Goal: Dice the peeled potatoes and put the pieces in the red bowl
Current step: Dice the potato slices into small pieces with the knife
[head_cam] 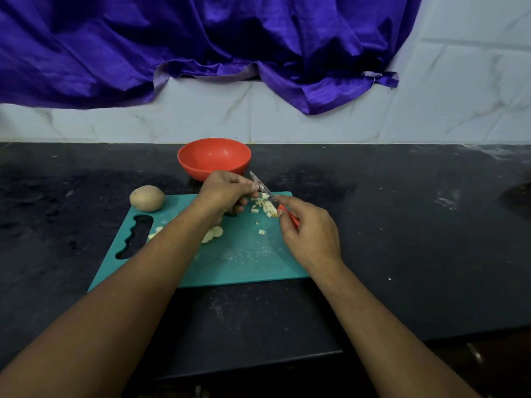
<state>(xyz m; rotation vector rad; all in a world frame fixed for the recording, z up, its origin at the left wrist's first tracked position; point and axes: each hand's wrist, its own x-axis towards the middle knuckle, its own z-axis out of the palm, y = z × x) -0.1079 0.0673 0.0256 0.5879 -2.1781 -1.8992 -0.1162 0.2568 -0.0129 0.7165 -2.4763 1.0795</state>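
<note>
Dicing stage, head view. A paring knife (pixel 265 193) is gripped at its red handle by the right hand (pixel 310 234), with the blade angled up and away over the teal cutting board (pixel 244 259). The blade is pinched near its middle between the curled fingers and thumb of the left hand (pixel 227 193), apparently so that clinging cubes can be wiped off onto the heap. The diced potato (pixel 265 207) is seen as a small, loose pile of pale, roughly square cubes near the board's far right corner, directly under the blade, with a few strays nearer the viewer. Pale round slices (pixel 215 233), judged uncut as yet, are partly hidden beneath the left forearm. A whole potato (pixel 147 198), tan and seemingly unpeeled, is parked at the board's far left corner. The red bowl (pixel 212 168) is set just beyond the board, within easy reach for transfer; no pieces are visible inside it.
</note>
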